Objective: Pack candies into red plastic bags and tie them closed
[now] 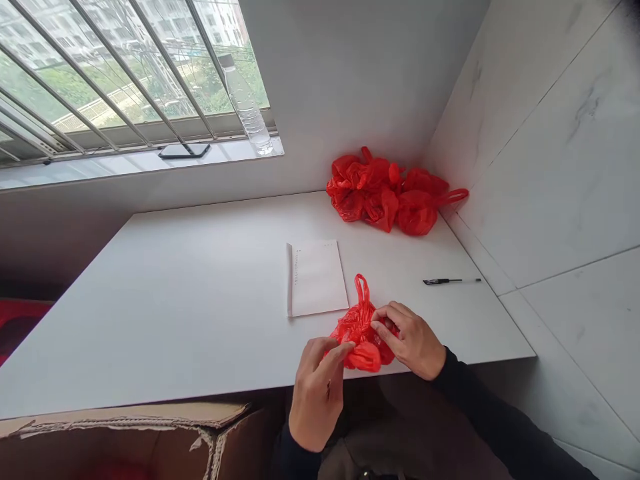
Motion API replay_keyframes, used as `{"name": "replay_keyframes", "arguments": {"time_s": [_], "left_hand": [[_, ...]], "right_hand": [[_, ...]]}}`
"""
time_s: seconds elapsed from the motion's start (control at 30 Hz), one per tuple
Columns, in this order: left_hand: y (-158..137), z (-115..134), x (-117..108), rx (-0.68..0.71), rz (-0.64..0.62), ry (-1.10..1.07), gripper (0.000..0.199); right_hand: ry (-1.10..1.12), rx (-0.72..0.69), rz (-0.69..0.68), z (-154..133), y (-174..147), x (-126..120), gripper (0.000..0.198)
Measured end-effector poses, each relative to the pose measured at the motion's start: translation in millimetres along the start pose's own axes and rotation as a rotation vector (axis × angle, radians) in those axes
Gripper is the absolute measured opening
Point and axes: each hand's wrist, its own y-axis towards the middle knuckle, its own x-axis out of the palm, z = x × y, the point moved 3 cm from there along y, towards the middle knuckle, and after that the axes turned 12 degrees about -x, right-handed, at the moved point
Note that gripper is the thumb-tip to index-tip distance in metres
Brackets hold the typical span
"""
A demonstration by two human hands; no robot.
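A red plastic bag [361, 323] lies gathered and knotted at the front edge of the white table, one handle loop standing up at its far side. My left hand [319, 387] pinches the bag's left side between thumb and fingertips. On the right side of the knot, my right hand [409, 339] grips the plastic with thumb and forefinger. What the bag holds is hidden. Just beyond it lies a white paper pad [319, 279], its left edge slightly raised.
Several red plastic bags [380, 190] are heaped at the table's back right corner. A black pen [447, 281] lies to the right on the table [190, 300]. On the windowsill are a phone [184, 151] and a plastic bottle [247, 110]. A cardboard box [150, 423] stands open at the front left.
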Motion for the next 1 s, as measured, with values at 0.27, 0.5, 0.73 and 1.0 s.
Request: {"name": "replay_keyframes", "arguments": {"time_s": [0.27, 0.5, 0.73, 1.0], "left_hand": [[-8.1, -19.6, -17.7, -0.356, 0.173, -0.041, 0.035], [0.0, -16.5, -6.3, -0.305, 0.196, -0.009, 0.012], [-1.3, -19.1, -18.7, -0.533, 0.298, -0.155, 0.042], [8.3, -8.3, -22.1, -0.536, 0.313, -0.181, 0.016]], "right_hand": [[-0.04, 0.003, 0.182, 4.0, -1.4, -15.4, 0.022], [0.01, -0.105, -0.033, -19.2, 8.7, -6.7, 0.017], [0.086, 0.158, 0.113, -10.3, -3.6, -26.3, 0.028], [0.095, 0.175, 0.182, -16.9, -4.1, -30.1, 0.027]]}}
